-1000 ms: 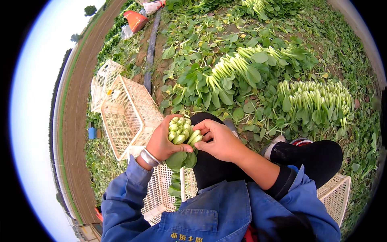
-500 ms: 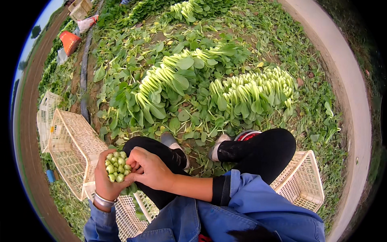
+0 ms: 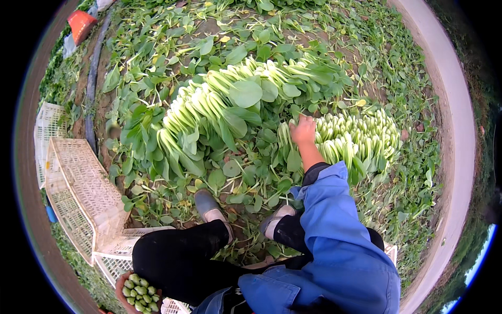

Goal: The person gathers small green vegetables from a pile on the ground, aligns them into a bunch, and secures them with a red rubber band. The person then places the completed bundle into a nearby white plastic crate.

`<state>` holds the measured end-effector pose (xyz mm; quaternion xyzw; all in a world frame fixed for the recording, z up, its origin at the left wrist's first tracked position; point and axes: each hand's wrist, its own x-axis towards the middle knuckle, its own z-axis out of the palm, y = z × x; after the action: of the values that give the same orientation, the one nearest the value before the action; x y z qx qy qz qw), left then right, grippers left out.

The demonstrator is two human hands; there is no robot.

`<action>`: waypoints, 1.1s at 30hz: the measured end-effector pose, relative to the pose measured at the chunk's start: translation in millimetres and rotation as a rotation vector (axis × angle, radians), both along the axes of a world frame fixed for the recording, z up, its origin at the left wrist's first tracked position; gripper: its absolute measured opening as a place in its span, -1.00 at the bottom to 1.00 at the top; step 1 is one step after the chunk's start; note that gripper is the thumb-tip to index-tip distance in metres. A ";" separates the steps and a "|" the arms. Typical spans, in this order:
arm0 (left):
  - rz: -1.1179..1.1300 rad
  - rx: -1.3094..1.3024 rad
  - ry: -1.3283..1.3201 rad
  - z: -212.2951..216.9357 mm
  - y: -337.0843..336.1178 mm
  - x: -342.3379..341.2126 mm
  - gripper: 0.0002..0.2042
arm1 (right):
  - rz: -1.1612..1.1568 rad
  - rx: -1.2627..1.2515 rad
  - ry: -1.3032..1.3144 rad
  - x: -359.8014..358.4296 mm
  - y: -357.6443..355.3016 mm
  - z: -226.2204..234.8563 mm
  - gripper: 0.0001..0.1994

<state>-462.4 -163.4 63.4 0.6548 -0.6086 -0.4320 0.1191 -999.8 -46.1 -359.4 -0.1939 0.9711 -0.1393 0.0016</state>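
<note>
Squatted on a field bed littered with cut leaves, dark path curving off beyond the long heap. Lay largest of all: a long heap of greens (image 3: 230, 104), pale stems out, dark leaves spread. Sat just right of that heap: a smaller heap of greens (image 3: 361, 138), stems packed side by side. Stood well left of the long heap: pale plastic crates (image 3: 78, 193), tipped on edge. Reached out to the smaller heap's near-left edge: right hand (image 3: 303, 131), fingers curled down among the stems, hold itself not clear. Hung far below the long heap, beside the crates: left hand (image 3: 137, 293), fingers wrapped round a bundle of greens (image 3: 140, 292), cut ends up. Judged light, soft and easily bruised in the leaf, crisp and snappable in the stem; best taken low around the firm stem bases, never by the leaves.
</note>
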 end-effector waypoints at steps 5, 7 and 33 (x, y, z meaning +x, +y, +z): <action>0.033 0.001 -0.036 -0.7 -1.6 -2.9 -0.11 | 0.062 -0.342 -0.473 -18.5 9.5 9.9 -0.57; 0.086 0.033 -0.020 -2.9 -2.1 -2.6 -0.11 | -0.113 -0.884 -0.646 -23.8 7.3 19.7 -0.51; -0.715 -0.365 0.027 10.6 -36.6 40.5 -0.08 | 0.854 -0.991 -1.090 390.9 -29.1 332.0 -0.68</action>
<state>-421.9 -200.0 74.0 0.3639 -0.8633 -0.3396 0.0836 -608.8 -75.2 -27.4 -0.4276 0.5048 -0.6098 0.4364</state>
